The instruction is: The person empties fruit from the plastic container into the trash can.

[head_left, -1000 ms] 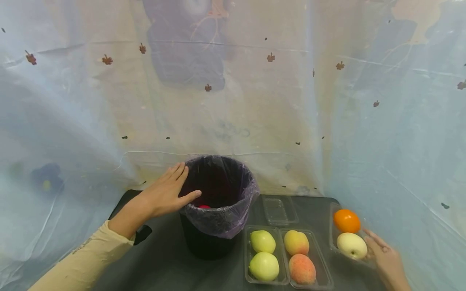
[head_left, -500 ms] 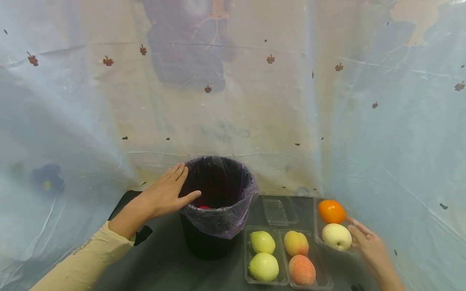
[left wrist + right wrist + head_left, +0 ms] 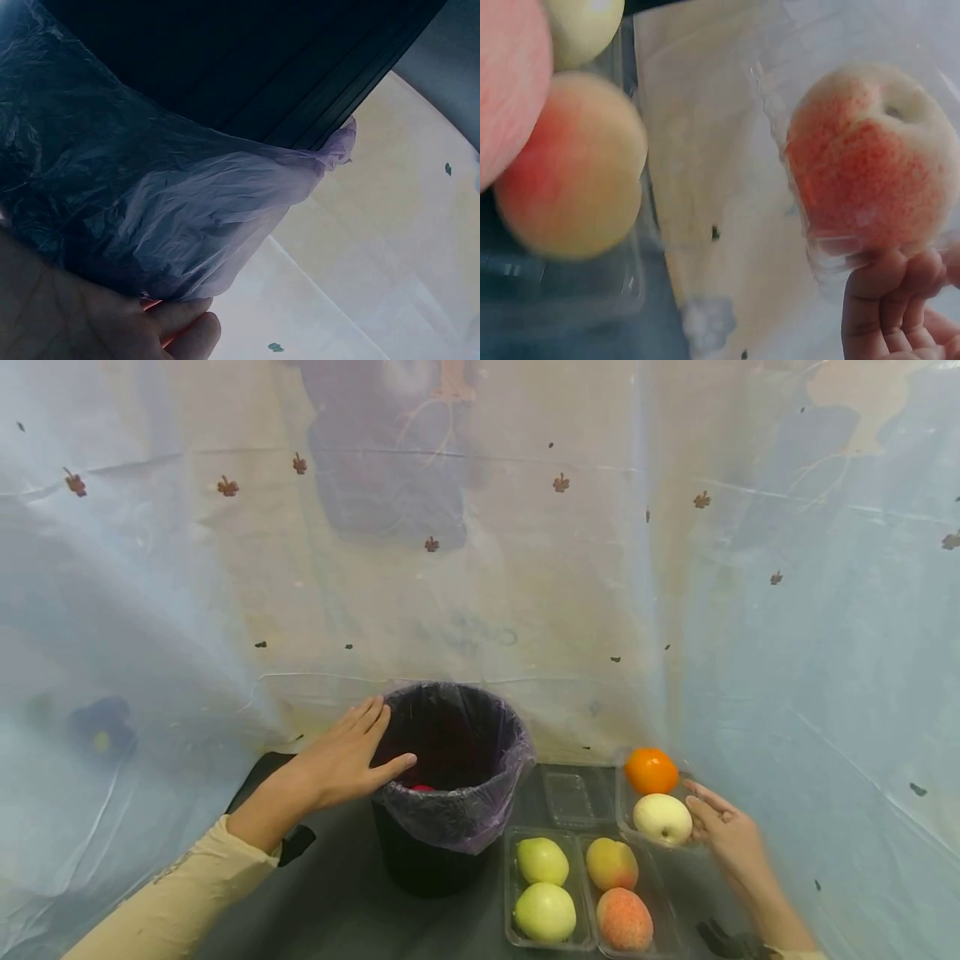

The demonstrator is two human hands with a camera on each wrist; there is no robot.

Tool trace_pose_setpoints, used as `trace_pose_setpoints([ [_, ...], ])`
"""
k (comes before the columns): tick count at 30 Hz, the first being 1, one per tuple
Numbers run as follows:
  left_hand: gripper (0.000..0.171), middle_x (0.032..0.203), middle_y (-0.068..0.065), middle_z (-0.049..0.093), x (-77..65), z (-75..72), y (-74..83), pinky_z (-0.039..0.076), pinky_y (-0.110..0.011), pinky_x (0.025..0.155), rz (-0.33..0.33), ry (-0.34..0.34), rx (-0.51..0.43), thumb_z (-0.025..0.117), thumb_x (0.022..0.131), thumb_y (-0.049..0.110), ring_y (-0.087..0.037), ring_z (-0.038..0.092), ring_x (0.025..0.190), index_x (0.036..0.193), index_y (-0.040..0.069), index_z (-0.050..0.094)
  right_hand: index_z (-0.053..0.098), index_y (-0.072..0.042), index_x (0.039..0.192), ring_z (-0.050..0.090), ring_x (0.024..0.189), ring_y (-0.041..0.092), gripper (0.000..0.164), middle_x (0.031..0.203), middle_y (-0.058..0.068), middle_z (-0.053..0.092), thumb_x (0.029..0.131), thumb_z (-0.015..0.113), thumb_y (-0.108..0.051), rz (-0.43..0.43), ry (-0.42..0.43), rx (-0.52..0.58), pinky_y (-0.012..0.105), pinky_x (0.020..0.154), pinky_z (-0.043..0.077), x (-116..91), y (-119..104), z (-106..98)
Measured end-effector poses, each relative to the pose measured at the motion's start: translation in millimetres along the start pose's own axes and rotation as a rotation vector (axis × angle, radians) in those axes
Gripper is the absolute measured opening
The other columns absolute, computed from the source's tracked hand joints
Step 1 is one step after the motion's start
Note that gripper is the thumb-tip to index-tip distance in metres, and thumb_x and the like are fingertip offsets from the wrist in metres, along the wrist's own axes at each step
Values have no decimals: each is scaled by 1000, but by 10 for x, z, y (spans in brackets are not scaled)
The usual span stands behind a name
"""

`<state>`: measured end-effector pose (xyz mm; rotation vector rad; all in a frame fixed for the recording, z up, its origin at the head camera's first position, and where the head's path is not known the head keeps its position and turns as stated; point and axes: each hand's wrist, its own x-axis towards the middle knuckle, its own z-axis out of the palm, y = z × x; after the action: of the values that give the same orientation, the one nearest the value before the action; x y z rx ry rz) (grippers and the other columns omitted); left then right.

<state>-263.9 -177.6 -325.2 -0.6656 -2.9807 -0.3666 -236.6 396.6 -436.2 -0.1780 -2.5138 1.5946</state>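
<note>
My left hand rests on the left rim of a black bin, fingers straight. A thin purple liner bag is folded over that rim. On the right, my right hand grips the edge of a clear plastic tray, thumb on top and fingers beneath. In this tray are an orange and a pale yellow peach. From the right wrist view, the peach shows a red-speckled side through the plastic. The tray is raised and tilted above the table.
Two clear trays stand right of the bin: one with two green fruits, one with two peaches. Behind them lies another clear tray. Something red shows inside the bin. A patterned plastic curtain encloses the dark table.
My right hand has carried the tray with the orange and the pale peach leftward and farther back, toward the other trays. My left hand stays on the bin rim.
</note>
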Motion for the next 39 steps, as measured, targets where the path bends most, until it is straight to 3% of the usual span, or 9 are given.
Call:
trace_pose_setpoints([
  [3, 106, 177, -26, 9, -8, -2, 14, 7, -63, 132, 0, 3, -6, 41, 105, 76, -46, 7, 164, 168, -6, 18, 48, -1, 160, 54, 124, -11, 72, 153, -14, 59, 109, 60, -50, -29, 12, 29, 8, 87, 51, 31, -112, 86],
  [5, 106, 178, -25, 8, -12, -4, 21, 7, -63, 132, -4, 0, -7, 40, 105, 76, -46, 6, 165, 169, -6, 18, 47, 0, 161, 55, 124, -11, 72, 152, -16, 60, 109, 61, -48, -35, 19, 56, 8, 87, 51, 51, -190, 139],
  [9, 106, 178, -25, 8, -10, -3, 27, 7, -63, 132, -4, 1, -12, 41, 105, 76, -46, 6, 164, 169, -5, 18, 46, 2, 160, 64, 87, -7, 70, 109, -24, 75, 108, 66, -41, -40, 40, 145, 14, 79, 56, 104, -334, 239],
  [13, 105, 178, -25, 9, 11, 16, 27, 8, -63, 132, 3, 4, -13, 41, 105, 76, -46, 7, 164, 169, -5, 19, 47, 5, 159, 64, 73, 2, 67, 86, -16, 77, 108, 67, -36, -55, 55, 203, 16, 74, 57, 154, -455, 318],
  [18, 106, 178, -24, 7, 29, 33, 13, 7, -63, 132, -4, -5, -14, 41, 104, 77, -46, 5, 165, 169, -5, 18, 50, 4, 156, 65, 79, 1, 61, 87, -17, 77, 110, 65, -32, -100, 61, 214, 14, 78, 56, 220, -591, 400],
  [26, 106, 178, -25, 7, 15, 15, 12, 6, -64, 131, -11, 2, -17, 41, 104, 76, -47, 5, 164, 169, -5, 19, 55, 6, 151, 60, 72, 4, 58, 82, -13, 76, 108, 68, -31, -151, 91, 298, 15, 77, 55, 303, -877, 485],
  [33, 106, 178, -25, 8, 32, 11, 18, 6, -63, 132, -5, 6, -4, 41, 104, 76, -47, 6, 164, 169, -5, 20, 53, 5, 155, 63, 75, 3, 59, 80, -12, 76, 109, 66, -30, -189, 65, 296, 16, 76, 57, 295, -1146, 522],
  [39, 106, 178, -25, 8, 14, 11, -1, 6, -64, 131, -5, 7, -12, 43, 104, 76, -47, 6, 164, 169, -5, 21, 48, 7, 157, 65, 66, 4, 58, 80, -10, 76, 109, 65, -22, -235, 24, 317, 17, 70, 58, 363, -1338, 588],
])
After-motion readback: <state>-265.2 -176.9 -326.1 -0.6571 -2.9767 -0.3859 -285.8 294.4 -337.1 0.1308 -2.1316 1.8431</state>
